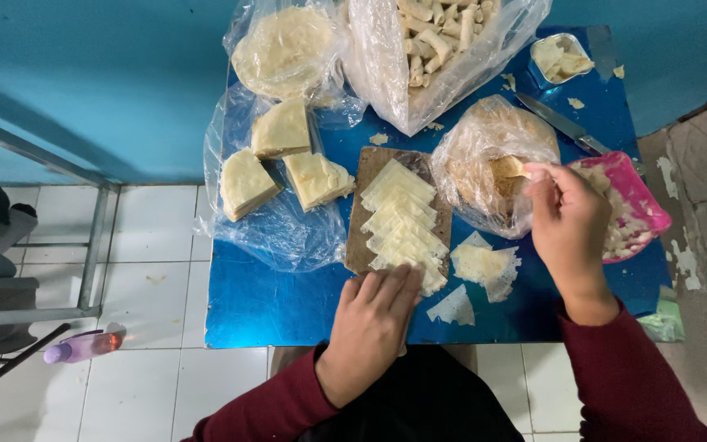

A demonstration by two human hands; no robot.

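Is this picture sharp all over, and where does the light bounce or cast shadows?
Head view: mostly sharp, with even, soft light; the blue table shows a glossy sheen near its front edge, the clear plastic bags catch white glare, the right hand looks slightly soft, perhaps from motion, the left hand casts only a faint shadow on the wrappers, and the floor tile lines bend a little toward the edges.

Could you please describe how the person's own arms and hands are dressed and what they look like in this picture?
Both arms wear long dark maroon sleeves of soft knit fabric, ending at the wrists. The left hand and the right hand are bare: no gloves, and no rings, watch or bracelet show. The fingernails look short and unpainted.
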